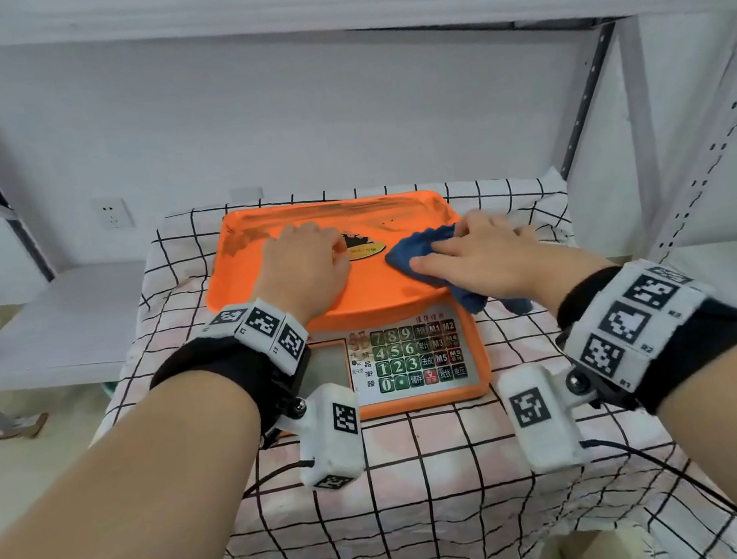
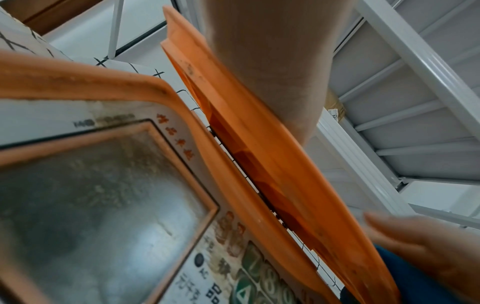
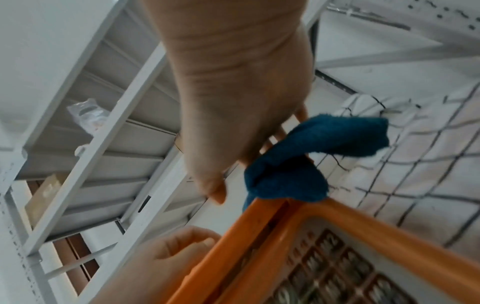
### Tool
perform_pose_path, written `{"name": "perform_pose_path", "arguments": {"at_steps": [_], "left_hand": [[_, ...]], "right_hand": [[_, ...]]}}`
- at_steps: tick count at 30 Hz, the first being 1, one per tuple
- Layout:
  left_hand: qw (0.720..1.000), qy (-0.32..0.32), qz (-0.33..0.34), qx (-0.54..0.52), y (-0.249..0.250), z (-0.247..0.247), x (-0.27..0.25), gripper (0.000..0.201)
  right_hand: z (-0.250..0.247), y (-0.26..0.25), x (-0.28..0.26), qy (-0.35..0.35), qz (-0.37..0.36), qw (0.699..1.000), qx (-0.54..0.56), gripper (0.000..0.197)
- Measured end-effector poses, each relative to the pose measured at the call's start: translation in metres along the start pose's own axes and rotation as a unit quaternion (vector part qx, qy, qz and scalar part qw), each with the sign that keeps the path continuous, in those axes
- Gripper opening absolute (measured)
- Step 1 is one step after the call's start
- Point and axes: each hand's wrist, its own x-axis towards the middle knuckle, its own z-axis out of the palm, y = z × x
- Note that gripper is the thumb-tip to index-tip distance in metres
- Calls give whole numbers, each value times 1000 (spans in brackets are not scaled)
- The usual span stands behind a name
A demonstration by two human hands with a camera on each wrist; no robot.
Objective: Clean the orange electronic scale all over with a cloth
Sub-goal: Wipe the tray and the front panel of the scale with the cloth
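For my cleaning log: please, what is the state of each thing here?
orange scale tray: dark smears along far edge
blue cloth: bunched, on tray
right hand: fingers flat, presses cloth
left hand: curled, rests on tray
display window: dusty, blank

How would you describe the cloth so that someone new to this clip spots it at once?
Find the small table under the checked tablecloth, where the orange scale stands. On the right part of its orange pan, the right hand presses a crumpled cloth, one end hanging over the pan's front edge. It is the only dark blue, fuzzy thing there.
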Motion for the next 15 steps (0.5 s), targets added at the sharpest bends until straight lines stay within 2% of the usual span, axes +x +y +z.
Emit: {"name": "perform_pose_path", "arguments": {"at_steps": [2, 5, 9, 15], "left_hand": [[1000, 14, 11, -7, -1, 0, -1, 31], [999, 24, 22, -10, -1, 0, -1, 30], [1000, 1, 17, 2, 0, 0, 0, 30], [1000, -8, 0, 2, 0, 1, 1, 29]], "right_hand": [[4, -2, 1, 53, -38, 996, -60, 46], [12, 3, 11, 18, -77, 996, -49, 46], [11, 5, 36, -61, -45, 997, -31, 47], [19, 3, 66, -55, 17, 998, -28, 64]]}}
